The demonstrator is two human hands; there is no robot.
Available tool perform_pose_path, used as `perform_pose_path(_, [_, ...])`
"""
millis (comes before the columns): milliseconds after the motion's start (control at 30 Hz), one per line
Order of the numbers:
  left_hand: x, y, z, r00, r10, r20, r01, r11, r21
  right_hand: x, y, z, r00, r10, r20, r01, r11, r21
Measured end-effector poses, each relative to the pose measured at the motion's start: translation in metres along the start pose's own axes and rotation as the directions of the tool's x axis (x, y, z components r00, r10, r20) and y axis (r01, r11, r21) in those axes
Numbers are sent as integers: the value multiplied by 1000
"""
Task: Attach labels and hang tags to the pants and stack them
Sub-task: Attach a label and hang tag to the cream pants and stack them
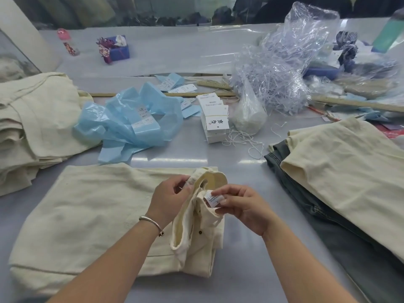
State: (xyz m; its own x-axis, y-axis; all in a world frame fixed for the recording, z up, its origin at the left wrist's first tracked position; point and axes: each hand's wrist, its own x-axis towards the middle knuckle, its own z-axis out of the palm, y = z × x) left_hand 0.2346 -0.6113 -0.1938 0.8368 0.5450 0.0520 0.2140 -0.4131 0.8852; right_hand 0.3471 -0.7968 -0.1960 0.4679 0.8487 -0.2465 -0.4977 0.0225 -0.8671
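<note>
Head view: left hand (pixel 168 197) grips the cream pants (pixel 87 215) at the waistband, right hand (pixel 240 206) pinches the label (pixel 211 199). Soft, limp cloth; it is probably best held by the firmer band.

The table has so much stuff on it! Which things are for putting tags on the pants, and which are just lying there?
For the job:
cream pants, waistband held by the left hand
small label, pinched by the right hand
hang tags
white strings
finished stack

Just lying about:
pink bottle
blue box
crumpled clear plastic
</note>
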Motion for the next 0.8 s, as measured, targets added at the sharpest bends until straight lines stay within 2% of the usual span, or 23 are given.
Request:
perform_pose_path(200, [-7,-4,-2,999,-37,1,37,999,-32,-4,-9,7,999,49,-8,-50,993,-105])
perform_pose_path(267, [-9,-3,-3,995,-55,82,61,995,-74,-6,-19,12,995,23,-97,-47,964,-262])
perform_pose_path(300, [-9,-3,-4,988,-62,140,75,993,-90,-4,-24,14,984,-53,-172,-23,911,-412])
perform_pose_path(367, [-4,-5,-9,968,-87,234,102,993,-54,7,-37,19,900,-314,-302,2,696,-718])
perform_pose_path(400, [1,-8,-14,962,-107,251,115,993,-17,16,-43,24,845,-429,-319,9,607,-794])
perform_pose_path(433, [6,-11,-20,961,-127,247,128,992,12,27,-47,30,812,-493,-313,28,569,-822])
perform_pose_path(467, [11,-16,-27,963,-144,228,141,990,30,39,-48,37,805,-509,-304,49,569,-821])
perform_pose_path(567, [34,-31,-55,977,-166,136,158,985,62,80,-39,58,854,-434,-286,46,610,-791])
perform_pose_path(667, [70,-51,-90,986,-164,-29,166,980,107,124,-21,77,878,-396,-270,12,581,-814])
perform_pose_path(733, [100,-67,-113,964,-219,-151,228,973,44,153,-8,89,878,-389,-281,2,589,-808])
perform_pose_path(800, [130,-83,-132,923,-303,-237,288,953,-96,182,3,102,880,-375,-292,-11,598,-801])
